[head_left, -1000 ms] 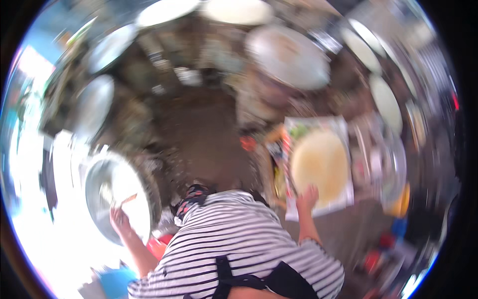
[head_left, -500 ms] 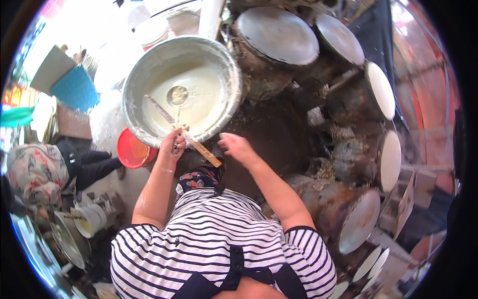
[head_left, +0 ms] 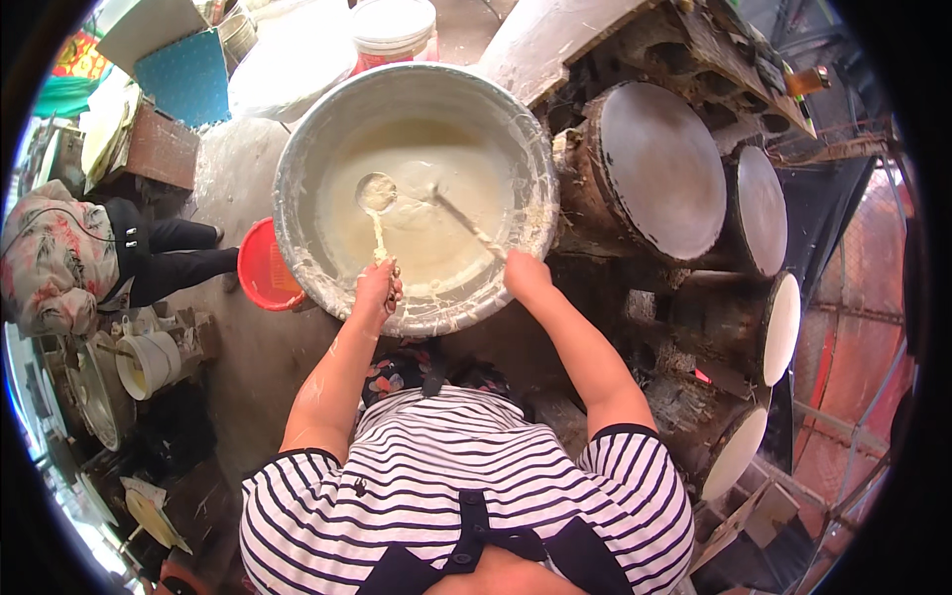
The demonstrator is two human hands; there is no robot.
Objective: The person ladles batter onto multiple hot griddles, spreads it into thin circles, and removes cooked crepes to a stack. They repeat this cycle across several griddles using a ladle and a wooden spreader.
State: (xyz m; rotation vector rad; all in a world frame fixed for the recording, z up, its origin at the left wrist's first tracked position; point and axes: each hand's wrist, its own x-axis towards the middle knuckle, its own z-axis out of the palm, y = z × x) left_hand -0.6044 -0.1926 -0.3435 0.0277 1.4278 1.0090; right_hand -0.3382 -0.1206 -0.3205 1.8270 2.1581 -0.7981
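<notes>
A large grey basin (head_left: 297, 169) holds pale, creamy batter (head_left: 436, 253). At the basin's near rim my left hand (head_left: 377, 291) is closed round the batter-coated handle of a ladle (head_left: 379, 238). The ladle's round bowl lies at the batter's surface, filled with batter. Over the near right rim, my right hand (head_left: 527, 276) grips a wooden stick (head_left: 466, 221). Its far end dips into the batter, to the right of the ladle's bowl. The part of the stick inside my right fist is hidden.
A red plastic basket (head_left: 260, 266) stands left of the basin; a lidded white bucket (head_left: 394, 28) is behind it. Drums with round, pale tops (head_left: 662, 169) curve along the right. Another person (head_left: 59, 258) is at the left, near a white pail (head_left: 149, 363).
The wooden stick has passed from my left hand, which held it with the ladle, to my right hand, empty before. My view has shifted, and the basin appears further right.
</notes>
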